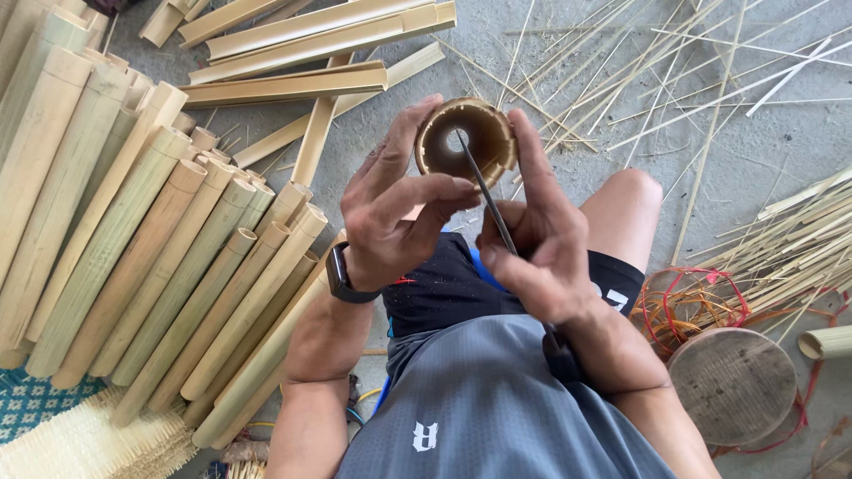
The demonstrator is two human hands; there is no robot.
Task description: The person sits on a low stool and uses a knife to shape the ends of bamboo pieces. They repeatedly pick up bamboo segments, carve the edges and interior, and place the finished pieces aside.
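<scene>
A: What sits at the centre of the view?

B: A short bamboo ring (pixel 465 135), its hollow end turned toward the camera, held up above the person's lap. A thin dark blade (pixel 485 193) runs up from below, its tip against the ring's inner wall.

A: How are the hands placed?

B: The left hand (pixel 397 208) is closed around the ring's left side, thumb on the rim, fingers curled across below it; a black watch (pixel 342 275) sits on that wrist. The right hand (pixel 537 239) steadies the ring's right edge with a raised finger while its other fingers grip the blade.

A: And the surroundings?

B: Below the hands, black shorts (pixel 444 288) and a grey shirt (pixel 479 408). To the left, a stack of bamboo tubes (pixel 133 239) lying side by side; above it, split bamboo slats (pixel 302 44). Thin bamboo strips (pixel 674 62) scatter over the concrete floor (pixel 772 151) at upper right. A round wooden stool (pixel 732 383) stands at lower right, just beside a tangle of orange-red wire (pixel 688 302).
</scene>
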